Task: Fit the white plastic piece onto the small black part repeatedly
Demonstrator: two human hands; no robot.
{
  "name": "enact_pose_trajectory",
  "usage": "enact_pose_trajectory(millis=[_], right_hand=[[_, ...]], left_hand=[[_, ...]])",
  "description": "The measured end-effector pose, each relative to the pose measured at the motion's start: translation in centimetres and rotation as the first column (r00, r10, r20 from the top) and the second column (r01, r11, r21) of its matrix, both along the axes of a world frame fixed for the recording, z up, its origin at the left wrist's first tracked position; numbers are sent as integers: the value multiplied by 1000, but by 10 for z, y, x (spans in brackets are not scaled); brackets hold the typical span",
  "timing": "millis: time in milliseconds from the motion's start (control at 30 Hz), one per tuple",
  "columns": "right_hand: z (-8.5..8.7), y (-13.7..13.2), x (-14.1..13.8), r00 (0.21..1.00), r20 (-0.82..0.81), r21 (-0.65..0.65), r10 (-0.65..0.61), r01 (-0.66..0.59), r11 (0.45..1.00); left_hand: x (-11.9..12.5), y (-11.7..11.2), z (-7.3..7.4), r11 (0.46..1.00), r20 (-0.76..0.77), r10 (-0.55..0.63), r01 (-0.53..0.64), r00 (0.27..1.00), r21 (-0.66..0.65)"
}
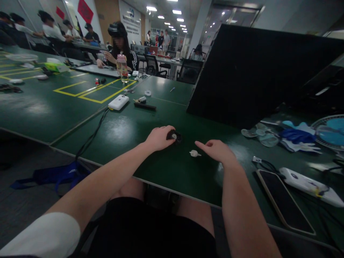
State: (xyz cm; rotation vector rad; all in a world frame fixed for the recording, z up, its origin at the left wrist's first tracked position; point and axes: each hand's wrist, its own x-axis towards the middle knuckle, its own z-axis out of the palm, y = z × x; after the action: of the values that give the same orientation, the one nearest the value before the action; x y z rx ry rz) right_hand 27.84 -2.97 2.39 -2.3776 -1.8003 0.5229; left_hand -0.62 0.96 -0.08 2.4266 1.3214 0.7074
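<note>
My left hand (161, 138) rests on the green table (161, 168), its fingers closed round a small black part (177, 137) with a pale round disc on its face. The exact kind of this part does not show. To the right, my right hand (217, 151) hovers at or just above the tabletop, index finger stretched out and the other fingers curled, with nothing visible in it. Between the hands lies a small whitish piece (194, 153) with a thin pin at its side, just below the right fingertip and apart from it.
A big black panel (249, 75) leans at the back right. Nearby on the right are a phone (285, 200), a white power bank (309, 184), gloves (299, 136) and a blue fan (331, 130). Further left stand another white device (118, 102) and a bottle (122, 70). A person sits opposite.
</note>
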Motion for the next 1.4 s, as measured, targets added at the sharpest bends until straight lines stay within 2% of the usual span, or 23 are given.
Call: enact_pose_trajectory(millis=[67, 133, 200, 333, 400, 467, 600, 700, 767, 833, 1000, 1100, 1200, 1300, 1400], right_hand=[[8, -4, 0, 1000, -26, -64, -10, 9, 998], [12, -9, -6, 991, -116, -115, 70, -84, 990], [11, -14, -16, 971, -172, -168, 163, -192, 967], [5, -16, -32, 943, -230, -205, 239, -287, 936], [4, -14, -36, 937, -233, -157, 262, -302, 940], [3, -11, -38, 950, -168, -69, 263, -277, 958], [1, -7, -44, 984, -57, 169, 169, -158, 973], [-1, -10, -50, 972, -195, 401, 133, -45, 915], [-2, -13, -55, 936, -296, 520, 189, -8, 854], [-4, -16, -60, 915, -305, 583, 264, -40, 811], [-10, -16, -64, 907, -155, 547, 391, -250, 799], [-12, -13, -61, 885, -92, 558, 457, -334, 760], [-13, -12, -60, 884, -96, 604, 457, -314, 733], [-15, -12, -60, 887, -143, 606, 439, -273, 748], [-16, -12, -61, 877, -136, 566, 462, -314, 763]], left_hand=[[0, 0, 1, 1000, 0, -2, 2, 1000, 5], [1, -1, 2, 1000, -7, 3, -3, 1000, 9], [1, -2, 3, 1000, -17, 5, -5, 1000, 7], [1, -2, 3, 1000, -25, 4, -4, 1000, 0], [0, -2, 4, 1000, -27, -1, 1, 1000, -4], [0, -3, 4, 1000, -26, -19, 18, 999, -16], [2, -6, 5, 994, -18, -105, 104, 994, -37], [4, -8, 6, 988, -19, -153, 153, 988, -31], [5, -9, 7, 988, -28, -150, 149, 988, -32], [6, -10, 7, 992, -35, -126, 125, 991, -35], [7, -9, 5, 997, -24, -65, 64, 998, -44], [7, -8, 3, 999, -27, -38, 37, 999, -31], [8, -8, 3, 999, -24, -3, 2, 1000, -40], [8, -8, 3, 998, -17, -5, 4, 1000, -56], [8, -8, 3, 998, -13, -27, 27, 1000, -49]])
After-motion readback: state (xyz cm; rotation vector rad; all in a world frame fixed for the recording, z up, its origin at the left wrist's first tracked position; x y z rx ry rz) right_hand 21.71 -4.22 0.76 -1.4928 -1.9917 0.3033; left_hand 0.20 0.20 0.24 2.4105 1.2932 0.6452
